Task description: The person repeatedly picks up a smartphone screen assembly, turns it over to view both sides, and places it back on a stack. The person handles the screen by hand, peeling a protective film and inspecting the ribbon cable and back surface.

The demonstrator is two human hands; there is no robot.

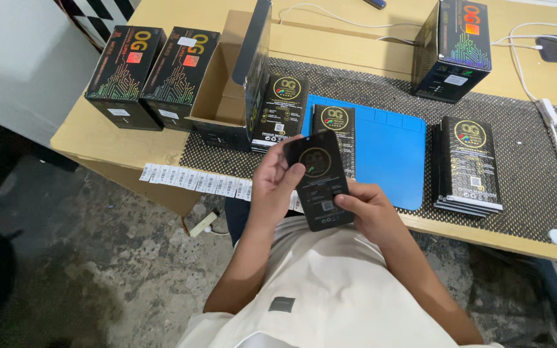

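Gripping a flat black packet [318, 178] over the person's lap at the table edge, the left hand [276, 187] had fingers clamped on its left side, the right hand [367, 211] pinching its lower corner. Blue mat [388, 151] sat at 1 o'clock, packet stack [469, 164] at 3.

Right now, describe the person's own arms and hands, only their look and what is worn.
Both forearms are bare, with no gloves, watch or rings visible on the left hand or right hand. A cream short-sleeved shirt with a small grey patch covers the torso.

The person wears a cream short-sleeved shirt with a small grey patch, forearms and hands bare.
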